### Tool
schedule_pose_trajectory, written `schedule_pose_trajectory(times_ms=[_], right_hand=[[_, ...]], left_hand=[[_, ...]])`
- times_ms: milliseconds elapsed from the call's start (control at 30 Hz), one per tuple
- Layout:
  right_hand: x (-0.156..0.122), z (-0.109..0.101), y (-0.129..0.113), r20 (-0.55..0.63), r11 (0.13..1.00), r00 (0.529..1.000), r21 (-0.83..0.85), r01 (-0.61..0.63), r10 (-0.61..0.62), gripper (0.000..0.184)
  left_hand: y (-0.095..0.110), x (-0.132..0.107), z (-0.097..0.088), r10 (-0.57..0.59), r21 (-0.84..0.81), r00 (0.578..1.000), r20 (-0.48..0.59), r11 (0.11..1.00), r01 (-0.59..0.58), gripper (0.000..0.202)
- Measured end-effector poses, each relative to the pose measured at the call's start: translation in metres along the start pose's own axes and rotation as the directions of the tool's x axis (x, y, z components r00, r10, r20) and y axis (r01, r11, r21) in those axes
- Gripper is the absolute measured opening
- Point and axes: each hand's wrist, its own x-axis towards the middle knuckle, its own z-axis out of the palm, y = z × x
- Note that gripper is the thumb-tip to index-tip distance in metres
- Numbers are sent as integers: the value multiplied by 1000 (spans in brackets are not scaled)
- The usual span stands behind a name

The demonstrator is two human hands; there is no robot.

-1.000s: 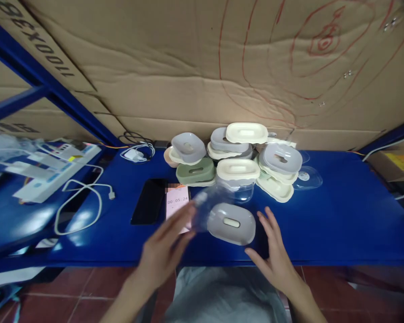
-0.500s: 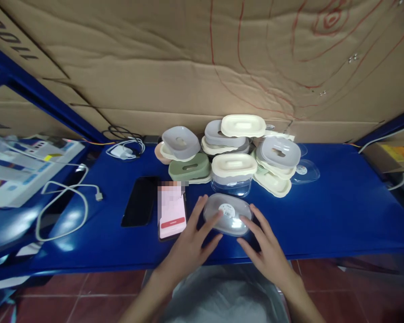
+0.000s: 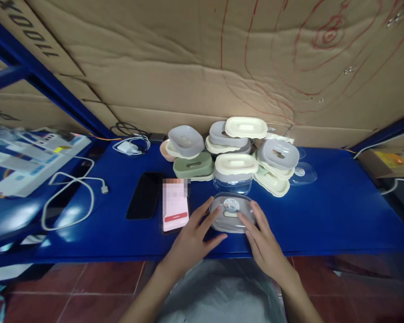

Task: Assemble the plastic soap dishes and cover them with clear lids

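In front of me on the blue table lies an oval grey plastic box (image 3: 218, 225) with a clear cover and a round white sticker (image 3: 231, 205). A slot with something pale in it shows through the cover. My left hand (image 3: 197, 231) touches the box's left side, fingers spread, index fingertip near the sticker and thumb off the near edge. On the right, my right hand (image 3: 264, 237) rests its stretched fingers over the cover's right rim and top. Just behind is a stacked box with a cream lid (image 3: 236, 163) and a clear bottom (image 3: 234, 185).
Two phones (image 3: 144, 196) (image 3: 175, 204) lie to the left, one lit. Behind stand piles of grey, cream and green (image 3: 193, 165) plastic parts, with clear covers (image 3: 303, 173) at right. A white cable (image 3: 92, 197) and power strip (image 3: 40, 166) occupy the far left. Cardboard (image 3: 148, 58) walls the back.
The view has shifted slightly. The slot in the grey box now shows through the cover, where glare lay before. Both hands stay on the box, with small finger movements.
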Motion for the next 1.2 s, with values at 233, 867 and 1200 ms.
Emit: schedule_pose_trajectory(times_ms=[233, 867, 1200], right_hand=[[0, 4, 3, -19, 999, 999, -14, 29, -29, 66], [-1, 7, 2, -52, 999, 997, -7, -48, 48, 73], [1, 8, 3, 29, 978, 986, 124, -166, 164, 73]], left_hand=[[-6, -3, 7, 49, 18, 996, -70, 999, -48, 51], [-9, 2, 7, 26, -87, 999, 36, 996, -23, 50], [-8, 2, 7, -30, -120, 998, 59, 992, 37, 55]])
